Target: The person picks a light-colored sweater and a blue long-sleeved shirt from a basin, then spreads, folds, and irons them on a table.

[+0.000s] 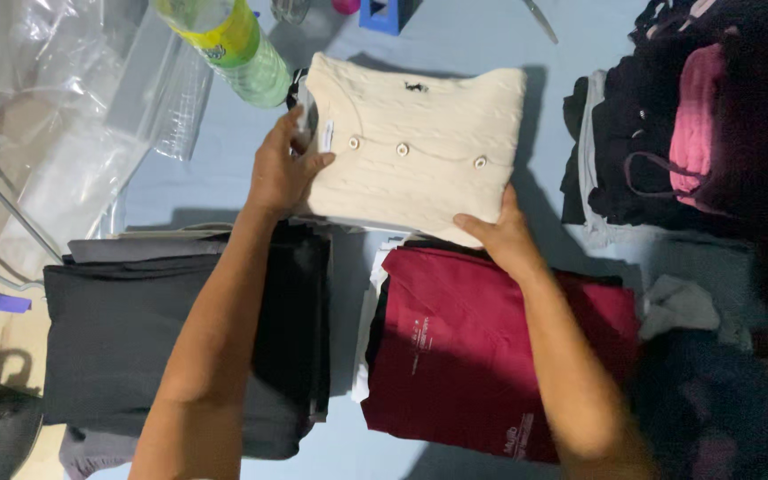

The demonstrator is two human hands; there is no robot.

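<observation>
Cream cable-knit sweater (415, 147), folded, lies at upper centre of the frame on the pale blue worktop (224, 124), its long axis running left to right. Both hands hold it by opposite ends: the left hand (284, 169) clasps the left edge, thumb on top by the white tag; the right hand (500, 233) grips the lower right corner, fingers mostly under the fold (not visible). Directly below the sweater sit a dark grey folded stack (135, 347) at lower left and a maroon folded garment (464, 356) at lower centre, the latter nearer the right hand.
</observation>
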